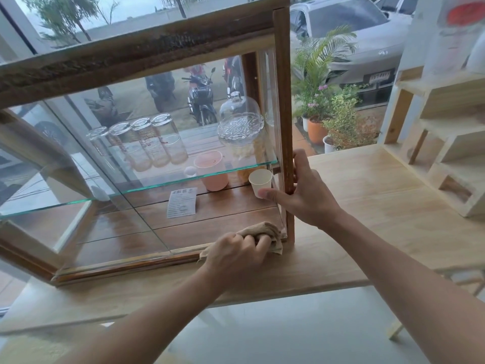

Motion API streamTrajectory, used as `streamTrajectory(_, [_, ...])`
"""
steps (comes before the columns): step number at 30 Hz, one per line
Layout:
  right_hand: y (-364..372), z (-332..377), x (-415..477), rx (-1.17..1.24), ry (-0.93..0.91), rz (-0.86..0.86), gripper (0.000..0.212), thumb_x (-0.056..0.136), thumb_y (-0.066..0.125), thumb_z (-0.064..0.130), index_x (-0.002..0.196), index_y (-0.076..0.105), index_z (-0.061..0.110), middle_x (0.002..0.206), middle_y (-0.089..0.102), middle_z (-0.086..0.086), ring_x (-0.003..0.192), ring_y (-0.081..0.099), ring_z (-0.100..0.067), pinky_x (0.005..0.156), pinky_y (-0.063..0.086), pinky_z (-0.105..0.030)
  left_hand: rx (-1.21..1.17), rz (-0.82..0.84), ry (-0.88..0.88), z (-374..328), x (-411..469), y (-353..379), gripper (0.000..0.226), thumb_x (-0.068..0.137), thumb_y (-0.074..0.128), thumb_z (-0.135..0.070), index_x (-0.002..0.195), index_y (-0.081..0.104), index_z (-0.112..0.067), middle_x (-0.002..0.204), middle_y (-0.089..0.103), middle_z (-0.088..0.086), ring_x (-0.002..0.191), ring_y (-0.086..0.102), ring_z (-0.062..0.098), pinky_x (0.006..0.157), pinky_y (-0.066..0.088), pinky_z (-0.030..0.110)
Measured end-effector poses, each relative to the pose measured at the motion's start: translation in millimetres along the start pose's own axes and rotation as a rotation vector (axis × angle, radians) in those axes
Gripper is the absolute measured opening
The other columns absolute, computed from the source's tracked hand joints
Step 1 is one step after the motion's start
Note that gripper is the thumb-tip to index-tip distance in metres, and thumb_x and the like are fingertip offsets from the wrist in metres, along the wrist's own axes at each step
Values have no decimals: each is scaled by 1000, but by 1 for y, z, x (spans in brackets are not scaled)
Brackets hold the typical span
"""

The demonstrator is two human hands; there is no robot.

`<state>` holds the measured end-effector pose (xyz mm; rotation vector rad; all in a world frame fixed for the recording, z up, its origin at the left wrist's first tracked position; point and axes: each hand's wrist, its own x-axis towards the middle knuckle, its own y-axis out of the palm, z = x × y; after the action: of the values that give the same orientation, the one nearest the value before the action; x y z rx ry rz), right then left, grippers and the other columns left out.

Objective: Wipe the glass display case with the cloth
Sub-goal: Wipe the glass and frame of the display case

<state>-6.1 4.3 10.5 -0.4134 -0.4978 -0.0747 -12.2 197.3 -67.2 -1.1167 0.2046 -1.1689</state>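
Observation:
A wood-framed glass display case (pixel 147 48) stands on a pale wooden counter (pixel 367 195). My left hand (pixel 236 254) is closed on a crumpled beige cloth (pixel 265 229), pressed against the case's lower right front corner by the bottom rail. My right hand (pixel 304 190) grips the case's right front upright post, thumb on the glass side and fingers around the outer edge. Inside, a glass shelf (pixel 157 183) carries several upturned glasses (pixel 147 140) and a glass dome (pixel 240 119). Below the shelf stand a pink cup (pixel 212 170) and a white paper cup (pixel 259 181).
A paper label (pixel 182 203) lies on the case's wooden floor. Pale wooden shelving (pixel 446 143) rises at the counter's right end. Behind the window are potted plants (pixel 325 119), parked motorbikes (pixel 200 98) and a white car (pixel 362 35). The counter's front edge runs just below my left hand.

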Motion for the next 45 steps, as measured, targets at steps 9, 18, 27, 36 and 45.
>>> streamTrajectory(9, [-1,-2,0,-8,-4,4,63,73,83,23,109,32,22,69,55,47,64,56,19,54,37,-1,-51,68,-73,-1,-4,-1,21,85,41,-2,82,55,-18,50,54,1,38,55,25,37,40,28])
streamTrajectory(18, [0,0,0,-8,-16,-12,62,73,83,21,110,33,20,79,54,24,65,56,19,56,37,0,-116,-15,-126,2,-3,-3,40,101,24,-11,79,56,-18,50,52,2,39,53,27,35,41,30])
streamTrajectory(27, [0,2,0,-24,-15,-7,61,73,83,21,108,33,20,77,53,23,64,55,18,54,39,-2,-122,-73,-254,6,-5,-10,16,92,57,-12,77,55,-18,53,49,1,41,49,24,38,37,32])
streamTrajectory(36, [-2,6,-1,-21,-4,11,59,74,82,17,107,33,18,64,53,25,62,55,19,51,39,-2,-134,-128,-298,9,2,-20,21,97,52,-17,76,57,-18,54,51,1,41,49,23,37,35,31])
streamTrajectory(45, [-3,7,-2,-13,6,9,59,74,82,17,109,34,18,60,56,27,60,55,18,52,39,-2,-174,121,-229,-4,-10,-8,9,85,54,-12,84,57,-20,52,54,1,38,52,27,36,33,29])
